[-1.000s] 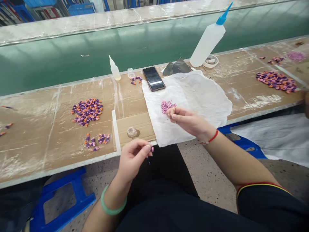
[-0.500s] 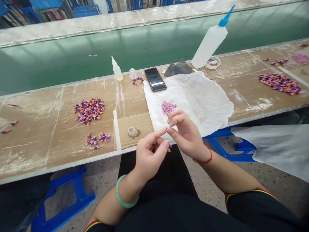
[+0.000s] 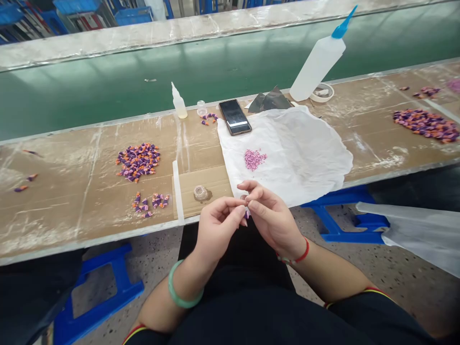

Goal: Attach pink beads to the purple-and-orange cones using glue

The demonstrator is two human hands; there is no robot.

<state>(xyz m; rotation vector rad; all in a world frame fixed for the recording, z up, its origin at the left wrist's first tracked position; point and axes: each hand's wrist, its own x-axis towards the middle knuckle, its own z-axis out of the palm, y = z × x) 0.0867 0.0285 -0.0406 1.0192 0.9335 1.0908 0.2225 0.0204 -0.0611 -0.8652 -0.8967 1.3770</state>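
Observation:
My left hand [image 3: 217, 227] and my right hand [image 3: 269, 218] meet fingertip to fingertip just below the bench edge, over my lap. Between the pinched fingers sits a tiny purple piece [image 3: 246, 215]; the left fingers grip it and the right fingers press onto it with something too small to name. A little heap of pink beads [image 3: 254, 158] lies on the white sheet [image 3: 305, 148] right above my hands. A small clear cap [image 3: 200, 192] rests on the cardboard to the left.
A pile of purple-and-orange pieces [image 3: 138, 160] and a smaller cluster [image 3: 149, 203] lie at left, another pile [image 3: 426, 124] at far right. A phone [image 3: 235, 116], small glue bottle [image 3: 178, 101] and large squeeze bottle [image 3: 319, 60] stand at the back. Blue stools [image 3: 104, 297] stand below.
My right hand came back from the pink beads to my left hand, which rose from my lap. Both hands now pinch together at the bench edge.

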